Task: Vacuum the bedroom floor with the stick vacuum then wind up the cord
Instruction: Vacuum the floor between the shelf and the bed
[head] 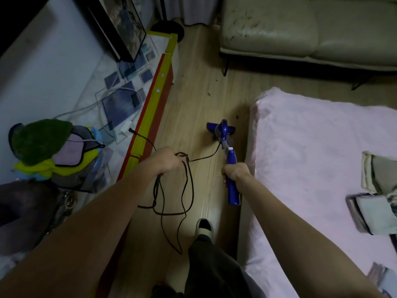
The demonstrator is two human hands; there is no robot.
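A blue stick vacuum (231,162) stands on the wooden floor (193,100), its floor head (220,130) beside the corner of the bed. My right hand (235,172) is shut on the vacuum's blue handle. My left hand (166,160) grips loops of the black cord (185,190), which hang down and trail across the floor. One strand runs from my left hand to the vacuum body. Another strand, ending in a plug (131,130), rises toward the cabinet top on the left.
A bed with a pink cover (311,158) fills the right. A low cabinet with a yellow and red edge (150,108) lines the left, carrying cables, clothes and a framed picture. A pale sofa (300,33) stands ahead. Small debris dots the floor. My foot (203,225) is below.
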